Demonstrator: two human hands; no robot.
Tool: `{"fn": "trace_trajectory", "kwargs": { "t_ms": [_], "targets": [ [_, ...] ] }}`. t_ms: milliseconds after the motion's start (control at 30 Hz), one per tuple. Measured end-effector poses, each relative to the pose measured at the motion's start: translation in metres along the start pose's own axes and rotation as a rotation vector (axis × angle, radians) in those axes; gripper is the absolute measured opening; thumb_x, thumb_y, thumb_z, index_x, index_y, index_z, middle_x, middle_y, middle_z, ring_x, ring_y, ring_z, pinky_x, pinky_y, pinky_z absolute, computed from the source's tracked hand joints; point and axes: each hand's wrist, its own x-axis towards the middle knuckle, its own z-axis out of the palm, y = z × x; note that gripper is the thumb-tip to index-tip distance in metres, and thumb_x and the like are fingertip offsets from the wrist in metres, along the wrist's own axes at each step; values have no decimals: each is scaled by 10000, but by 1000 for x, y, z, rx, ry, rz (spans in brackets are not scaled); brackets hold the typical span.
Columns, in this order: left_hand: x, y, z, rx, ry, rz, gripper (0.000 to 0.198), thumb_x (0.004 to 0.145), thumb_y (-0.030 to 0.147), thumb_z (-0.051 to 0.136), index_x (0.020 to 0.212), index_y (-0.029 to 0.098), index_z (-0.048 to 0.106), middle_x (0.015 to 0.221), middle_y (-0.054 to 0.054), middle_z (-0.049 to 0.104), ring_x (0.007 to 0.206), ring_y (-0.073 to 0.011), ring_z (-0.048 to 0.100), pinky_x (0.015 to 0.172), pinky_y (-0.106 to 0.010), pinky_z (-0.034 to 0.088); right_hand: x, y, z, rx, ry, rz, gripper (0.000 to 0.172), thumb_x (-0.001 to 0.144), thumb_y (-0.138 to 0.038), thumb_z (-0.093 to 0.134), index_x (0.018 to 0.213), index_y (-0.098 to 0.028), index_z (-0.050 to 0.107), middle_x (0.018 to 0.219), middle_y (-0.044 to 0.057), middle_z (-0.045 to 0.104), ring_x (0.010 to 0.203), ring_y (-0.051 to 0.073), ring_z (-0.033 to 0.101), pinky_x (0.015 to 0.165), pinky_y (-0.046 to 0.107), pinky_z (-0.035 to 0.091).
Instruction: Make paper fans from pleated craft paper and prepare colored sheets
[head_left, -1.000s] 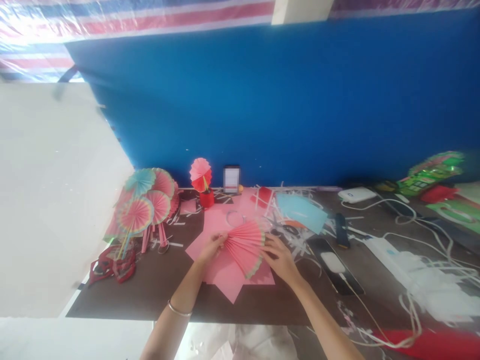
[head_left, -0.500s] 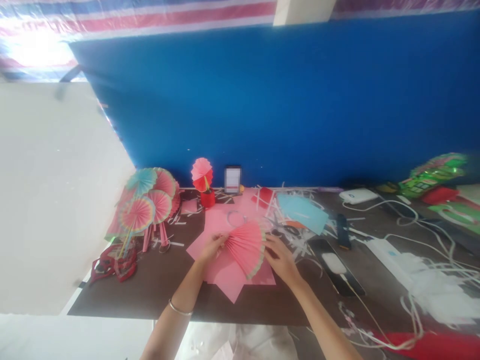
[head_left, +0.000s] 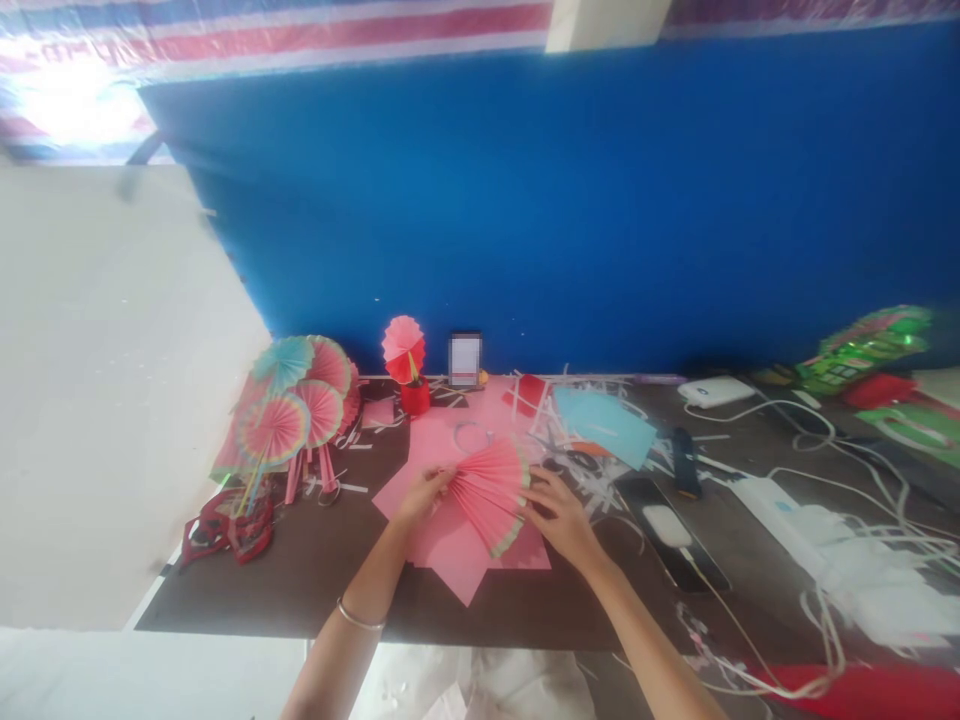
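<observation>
A pleated pink paper fan (head_left: 491,490) with a pale edge is spread out above pink paper sheets (head_left: 465,580). My left hand (head_left: 426,495) pinches the fan's gathered end, its fingers closed. At the fan's outer edge on the right is my right hand (head_left: 553,505), fingers apart and the tips touching the pleats. To the left stand several finished round paper fans (head_left: 274,430) in pink, blue and pale green. A pink and red paper rosette (head_left: 404,350) rises from a small red pot (head_left: 415,397) at the back.
White paper strips (head_left: 596,485) and a blue sheet (head_left: 611,425) lie right of the pink paper. A dark phone (head_left: 701,568), a power strip (head_left: 772,510) and tangled white cables (head_left: 885,580) cover the right side. A blue panel (head_left: 525,200) closes off the back.
My right hand's fingers have shifted slightly and spread along the fan's outer edge. The left hand stays at the gathered end.
</observation>
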Motion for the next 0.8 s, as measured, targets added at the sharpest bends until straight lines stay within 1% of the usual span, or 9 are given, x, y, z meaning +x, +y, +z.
{"fn": "trace_trajectory", "kwargs": {
  "t_ms": [167,233,333,433,567,733,800],
  "targets": [
    [0,-1,-2,-79,-15,-8,249,600,314,756,753,130,684,747,-45,655,684,-112,567,640,-220,422,0,-1,1,-9,25,-15,144,777,-306,584,829,-229,693,1090,99,565,930,218,608,811,370,519],
    [0,-1,-2,-108,-26,-21,239,595,302,762,744,133,684,749,-41,656,685,-108,569,651,-220,424,0,-1,1,8,48,3,148,782,-301,572,816,-222,693,1073,103,579,959,226,599,826,372,511],
    [-1,-1,-2,-114,-19,-23,238,588,305,767,727,131,683,724,-35,651,680,-107,569,654,-221,425,0,-2,3,78,54,82,165,784,-315,562,810,-219,693,1052,98,589,940,220,604,745,327,542],
    [-3,2,0,-105,15,-22,270,557,321,783,724,133,684,713,-32,651,682,-112,573,660,-225,429,-1,-2,5,169,37,168,191,784,-339,555,811,-212,695,999,90,598,891,204,612,649,273,556],
    [-5,6,1,-100,14,-39,290,545,329,788,736,134,687,732,-37,663,709,-123,590,697,-238,435,-1,-3,7,259,18,212,208,775,-353,564,800,-196,697,958,90,600,863,196,612,650,265,556],
    [-6,8,0,-96,-63,-31,251,584,315,770,742,133,696,756,-51,678,742,-138,606,740,-256,436,0,-4,7,291,42,249,198,761,-345,579,780,-189,700,972,97,605,862,199,616,655,266,559],
    [-6,8,-1,-98,-73,-26,240,589,307,769,742,136,699,761,-51,681,747,-139,607,745,-256,434,1,-5,7,289,44,251,195,751,-340,588,782,-188,705,983,95,609,860,197,619,666,268,560]
  ]
}}
